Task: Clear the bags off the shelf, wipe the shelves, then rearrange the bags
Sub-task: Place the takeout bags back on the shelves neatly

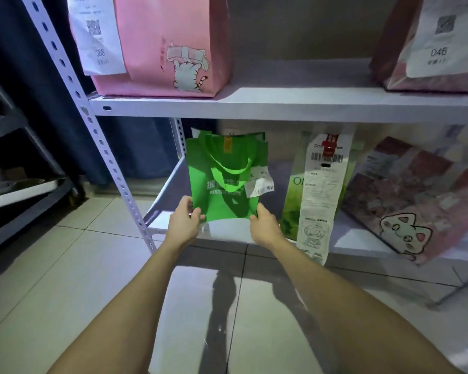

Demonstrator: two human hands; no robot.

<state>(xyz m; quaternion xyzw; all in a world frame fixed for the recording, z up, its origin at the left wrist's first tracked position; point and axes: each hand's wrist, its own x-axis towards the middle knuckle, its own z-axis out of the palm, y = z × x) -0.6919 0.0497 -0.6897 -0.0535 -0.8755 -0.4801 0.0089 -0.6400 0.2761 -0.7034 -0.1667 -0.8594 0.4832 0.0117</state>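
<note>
White metal shelf (281,105) is seen with two levels. Pink bag (168,44) is stood on the upper level. Green bag (224,182) is held upright at the lower level's left end, long axis vertical, handles up, print facing the camera. Its bottom corners are pinched by left grip (185,221) and right grip (265,224).

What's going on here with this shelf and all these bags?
A person holds a bright green fabric tote bag at the left end of the white rack's lower shelf, left hand and right hand each pinching a bottom corner. A pale green bag with a long receipt and a patterned cat bag share that shelf; a pink paper cat bag stands above. Whether the tote is coming off or going back is unclear.
</note>
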